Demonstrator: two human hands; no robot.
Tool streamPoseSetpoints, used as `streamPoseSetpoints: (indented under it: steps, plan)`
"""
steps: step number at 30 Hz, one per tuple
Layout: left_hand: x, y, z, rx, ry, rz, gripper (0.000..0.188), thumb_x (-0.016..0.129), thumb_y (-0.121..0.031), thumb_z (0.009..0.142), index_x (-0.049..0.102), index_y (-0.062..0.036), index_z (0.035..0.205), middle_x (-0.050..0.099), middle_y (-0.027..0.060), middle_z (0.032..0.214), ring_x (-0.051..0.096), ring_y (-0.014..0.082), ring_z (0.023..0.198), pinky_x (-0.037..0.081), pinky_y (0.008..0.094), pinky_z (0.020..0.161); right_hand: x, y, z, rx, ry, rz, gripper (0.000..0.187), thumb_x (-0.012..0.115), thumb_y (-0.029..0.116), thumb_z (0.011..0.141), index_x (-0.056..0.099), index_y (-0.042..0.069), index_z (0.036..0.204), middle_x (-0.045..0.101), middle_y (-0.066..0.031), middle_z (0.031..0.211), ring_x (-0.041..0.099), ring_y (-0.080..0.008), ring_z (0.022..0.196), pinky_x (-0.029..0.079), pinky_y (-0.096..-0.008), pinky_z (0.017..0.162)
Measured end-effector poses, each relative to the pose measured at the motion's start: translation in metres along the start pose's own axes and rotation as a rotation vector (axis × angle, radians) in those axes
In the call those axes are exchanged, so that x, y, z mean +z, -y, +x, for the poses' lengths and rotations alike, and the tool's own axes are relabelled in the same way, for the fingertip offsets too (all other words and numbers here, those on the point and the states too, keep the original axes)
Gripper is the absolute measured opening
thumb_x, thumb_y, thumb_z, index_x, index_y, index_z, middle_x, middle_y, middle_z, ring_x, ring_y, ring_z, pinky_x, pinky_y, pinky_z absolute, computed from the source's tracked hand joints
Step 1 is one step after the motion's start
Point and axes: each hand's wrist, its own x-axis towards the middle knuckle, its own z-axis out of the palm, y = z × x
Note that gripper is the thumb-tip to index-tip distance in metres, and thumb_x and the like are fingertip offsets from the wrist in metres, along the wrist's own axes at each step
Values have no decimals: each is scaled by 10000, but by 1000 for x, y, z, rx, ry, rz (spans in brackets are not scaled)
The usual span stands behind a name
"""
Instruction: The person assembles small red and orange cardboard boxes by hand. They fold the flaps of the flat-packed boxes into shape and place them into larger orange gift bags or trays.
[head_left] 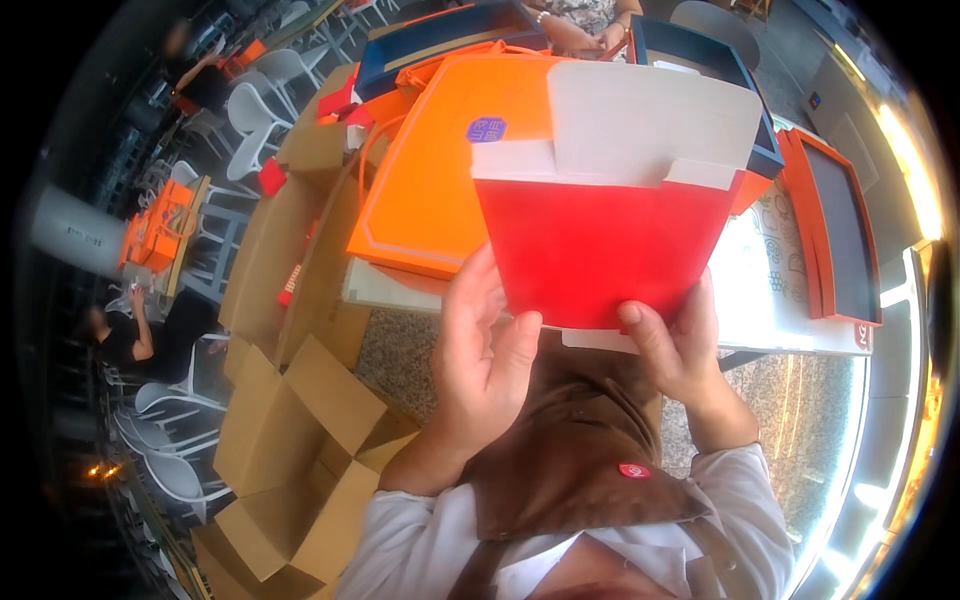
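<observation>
**Red carton held flat, folding barely begun**

While both hands grip its lower edge, the red carton blank (600, 245) stands upright in front of the person's chest, above the brown apron (570, 450), and as far as can be judged it is at an early stage: the red panel is flat, not yet squared into a box, and its white inner flaps (650, 125) stand open at the top.

Far left, open brown cardboard shipping boxes (290, 430) lie with their flaps spread, beside white chairs (260, 100) and another person in dark clothes (125, 340) seated well apart. Moving right, the left hand (485, 350) holds the blank's lower left corner, thumb up against the red face and fingers curled behind it. Behind the blank, a large orange box lid (430, 170) with a small blue sticker rests on the speckled stone counter (400, 350).

At the lower right corner the right hand (675, 340) pinches the blank, thumb on the front and fingers wrapped around the back. Further right lie a dark blue tray-like box (700, 50) and an orange-framed dark panel (840, 230); another person's hands (585, 35) show at the top edge.

Judging from this, the side walls, the bottom and the top flaps all remain to be folded; no finished red box is visible.
</observation>
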Motion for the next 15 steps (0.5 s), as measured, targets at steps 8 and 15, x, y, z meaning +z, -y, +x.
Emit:
streamPoseSetpoints:
  steps: [8,15]
  plan:
    - [1,6,-6,36,-28,12,808,728,-131,905,210,11,1508,389,230,1492,442,318,1355,355,464,1127,12,9,-5,125,21,67,653,738,63,875,339,-62,1377,661,-216,1117,704,-296,984,569,-360,799]
    - [10,-2,-10,10,55,-91,915,820,-181,834,214,39,1484,435,210,1422,476,292,1306,412,429,1079,10,13,-16,150,200,-1,849,803,193,813,291,-70,1437,562,-285,1259,632,-429,1105,541,-436,878]
